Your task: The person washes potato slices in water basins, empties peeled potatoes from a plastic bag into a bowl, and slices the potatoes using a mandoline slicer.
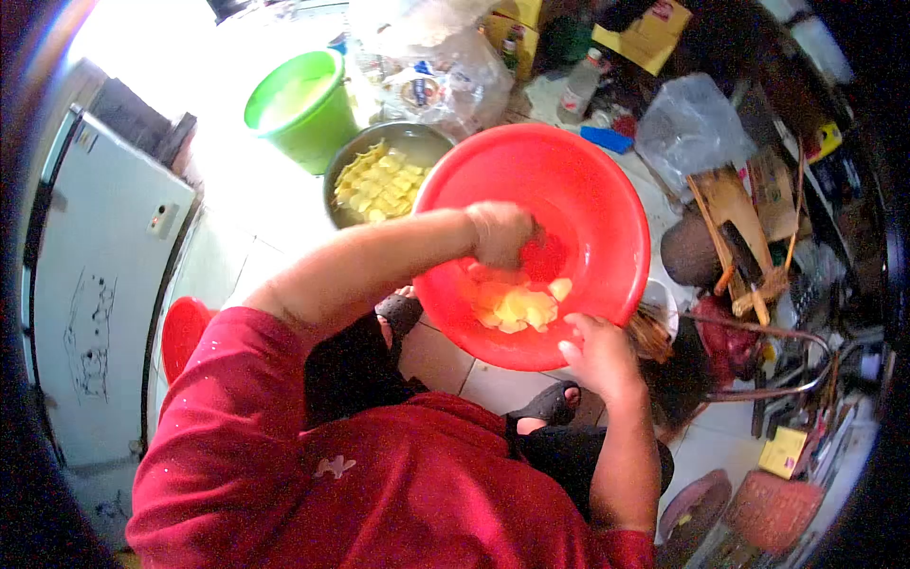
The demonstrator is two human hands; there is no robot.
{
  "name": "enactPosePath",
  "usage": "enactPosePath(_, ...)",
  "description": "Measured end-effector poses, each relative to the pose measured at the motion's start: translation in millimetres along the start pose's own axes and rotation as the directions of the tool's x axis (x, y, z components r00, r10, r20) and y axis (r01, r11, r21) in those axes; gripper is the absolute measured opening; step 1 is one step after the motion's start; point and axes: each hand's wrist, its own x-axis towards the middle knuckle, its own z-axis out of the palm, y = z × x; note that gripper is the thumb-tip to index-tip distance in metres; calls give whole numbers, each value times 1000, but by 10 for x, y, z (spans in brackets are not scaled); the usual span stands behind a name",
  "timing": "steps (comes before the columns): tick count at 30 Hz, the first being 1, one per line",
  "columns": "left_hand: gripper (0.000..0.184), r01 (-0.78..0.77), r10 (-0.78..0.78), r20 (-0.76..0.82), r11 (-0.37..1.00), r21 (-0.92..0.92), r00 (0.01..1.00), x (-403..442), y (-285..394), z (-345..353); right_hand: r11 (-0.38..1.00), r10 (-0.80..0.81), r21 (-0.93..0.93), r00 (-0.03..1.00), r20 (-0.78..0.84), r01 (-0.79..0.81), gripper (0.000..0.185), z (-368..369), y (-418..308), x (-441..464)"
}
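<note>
A large red plastic basin [616, 180] is tilted in front of me, with pale yellow slices [517, 308] gathered in its lower part. My left hand [502, 235] reaches over the left rim into the basin, above the slices. Its fingers point down and are blurred, so whether they hold anything cannot be made out. At the basin's lower right, my right hand [604, 356] grips the rim, fingertips showing on the inner side. Behind the basin to the left, a metal bowl [334, 204] holds many yellow pieces [379, 182] in liquid.
A green bucket [322, 119] stands beyond the metal bowl. Plastic bags [436, 85], a bottle [580, 85] and a blue object [607, 139] lie at the back. Sticks [725, 232] and a metal-framed seat [806, 384] crowd the right. A white appliance [104, 284] stands left.
</note>
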Motion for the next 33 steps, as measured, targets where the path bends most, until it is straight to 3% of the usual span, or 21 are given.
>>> enactPosePath(1,41,22,-22,-14,1000,1,1000,-21,-22,-13,998,37,59,998,-59,-34,42,-6,76,35)
enactPosePath(3,40,67,-103,-233,985,-158,967,-476,-249,-350,995,57,90,992,-114,-47,40,-25,-40,-60)
enactPosePath(4,38,45,-103,-399,987,-152,911,-497,-531,-347,999,40,37,967,-250,-32,39,-115,39,-35)
enactPosePath(7,30,117,-367,-538,890,-441,759,-1099,-1151,-388,997,69,10,871,-487,-73,39,-178,70,-18)
enactPosePath(10,22,261,-618,-462,736,-624,637,-1650,-1698,-216,996,75,6,784,-617,-90,41,-70,382,73)
enactPosePath(13,25,280,-663,-447,698,-659,600,-1899,-2468,295,964,258,109,766,-588,-241,47,-35,311,7)
enactPosePath(16,44,384,-762,-463,636,-669,453,-1931,-2854,739,874,304,486,791,-531,-10,60,179,661,97)
enactPosePath(17,52,430,-796,-426,596,-678,430,-1925,-2934,845,880,299,475,793,-530,-14,60,209,675,78)
enactPosePath(19,66,321,-854,-331,469,-823,401,-1831,-3007,1050,737,374,670,772,-514,89,62,248,742,29)
enactPosePath(21,70,450,-748,-558,663,-598,359,-1677,-3330,1457,830,413,548,772,-483,-102,61,141,717,-156)
enactPosePath(23,75,541,-820,-425,572,-617,384,-1618,-3266,1294,878,449,404,736,-506,-258,54,31,800,-384)
enactPosePath(25,78,603,-820,-456,566,-562,345,-1501,-3335,1299,880,450,360,788,-421,-310,57,-136,1105,-676)
enactPosePath(26,79,642,-846,-398,529,-555,354,-1448,-3307,1194,894,439,313,768,-466,-321,56,-135,1442,-858)
enactPosePath(27,80,682,-870,-336,492,-541,361,-1420,-3306,1078,873,453,428,711,-537,-233,48,-46,1919,-1007)
enactPosePath(29,78,689,-873,-296,487,-537,387,-1265,-3531,1154,762,646,203,699,-307,-615,68,-284,1622,-1238)
enactPosePath(30,76,684,-865,-304,501,-529,399,-1190,-3675,1261,666,746,321,584,-322,-673,59,-316,1084,-1085)
enactPosePath(33,69,698,-861,-246,506,-507,445,-1034,-3908,1373,704,693,163,616,-374,-692,52,-208,1232,-1071)
